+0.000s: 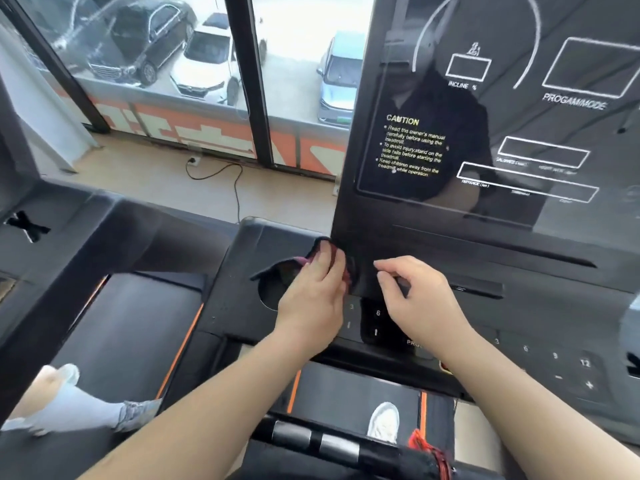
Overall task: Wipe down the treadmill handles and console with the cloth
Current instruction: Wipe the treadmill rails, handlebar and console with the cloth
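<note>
One treadmill console (485, 244), black, with its glossy display panel upright, bearing white outlined readout boxes and a printed caution notice (412, 147). A number keypad (377, 313) is set in the sloping deck below. One cloth (294, 263), dark with a maroon edge, bunched at the left foot of the display panel where panel meets deck, and partly draped over the round cup recess (270, 299). The left hand (311, 285) has its fingers curled over the cloth, clamping it against the console. The right hand (415, 292) is just beside the left, fingers bent, tips on the narrow ledge under the display; whether it pinches anything cannot be told, as the spot is dark. One handle bar (311, 438), black with two silver grip plates, lies across the bottom edge, apart from both hands, with a red cord (427, 445) at its right end. The running belt (346, 386) is beneath, carrying one white shoe (382, 422). One neighbouring treadmill (131, 323) at left bears another person's leg (69, 410) in a pale sock and grey shoe. A window (294, 64) lies beyond, with parked cars outside. A black cable (225, 171) lies on the wooden floor (138, 174).
</note>
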Tool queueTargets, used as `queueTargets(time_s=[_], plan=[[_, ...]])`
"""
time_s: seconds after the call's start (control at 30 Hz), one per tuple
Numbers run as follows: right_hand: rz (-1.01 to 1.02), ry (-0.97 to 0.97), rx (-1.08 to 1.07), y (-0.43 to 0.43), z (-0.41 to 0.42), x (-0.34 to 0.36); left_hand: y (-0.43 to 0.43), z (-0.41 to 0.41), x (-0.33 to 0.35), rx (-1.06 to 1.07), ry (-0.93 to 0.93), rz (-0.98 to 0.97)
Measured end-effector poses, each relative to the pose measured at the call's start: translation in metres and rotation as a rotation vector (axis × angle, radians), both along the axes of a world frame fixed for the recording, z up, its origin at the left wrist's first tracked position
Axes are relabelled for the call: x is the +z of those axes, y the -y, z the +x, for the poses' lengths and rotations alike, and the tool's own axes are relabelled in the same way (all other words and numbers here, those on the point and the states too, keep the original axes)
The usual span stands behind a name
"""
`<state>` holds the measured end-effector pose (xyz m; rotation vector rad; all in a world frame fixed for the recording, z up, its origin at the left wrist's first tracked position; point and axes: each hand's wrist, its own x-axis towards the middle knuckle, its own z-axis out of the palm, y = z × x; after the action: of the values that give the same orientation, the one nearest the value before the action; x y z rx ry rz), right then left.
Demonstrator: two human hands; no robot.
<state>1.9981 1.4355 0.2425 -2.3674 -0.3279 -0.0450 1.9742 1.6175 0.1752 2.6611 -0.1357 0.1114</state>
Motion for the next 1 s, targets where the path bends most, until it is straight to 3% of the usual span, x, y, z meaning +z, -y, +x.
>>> queueTargets(time_s=[0.1,0.23,0.3,0.43,0.63,0.8,0.9,1.0], plan=[[-0.096,0.028,0.100,-0.016,0.001,-0.002,-0.031,-0.040,-0.001,-0.102,-0.012,-0.007],[-0.241,-0.022,0.262,-0.049,0.003,0.001,-0.088,-0.081,-0.012,-0.203,0.008,0.336],[-0.306,-0.076,0.337,-0.062,0.003,0.004,-0.105,-0.087,-0.015,-0.095,-0.030,0.443],[-0.581,-0.145,0.412,-0.085,0.005,0.007,-0.092,-0.064,-0.012,0.113,-0.188,0.410],[-0.687,-0.033,0.325,-0.086,0.000,0.005,-0.092,0.035,0.006,0.065,-0.287,0.364],[-0.686,0.012,0.291,-0.078,-0.004,-0.007,-0.063,-0.002,-0.001,-0.175,-0.254,0.376],[-0.760,0.049,0.304,-0.079,0.003,-0.013,-0.082,0.022,0.001,-0.323,-0.220,0.374],[-0.800,0.034,0.322,-0.078,0.003,-0.012,-0.089,0.069,0.008,-0.190,-0.284,0.350]])
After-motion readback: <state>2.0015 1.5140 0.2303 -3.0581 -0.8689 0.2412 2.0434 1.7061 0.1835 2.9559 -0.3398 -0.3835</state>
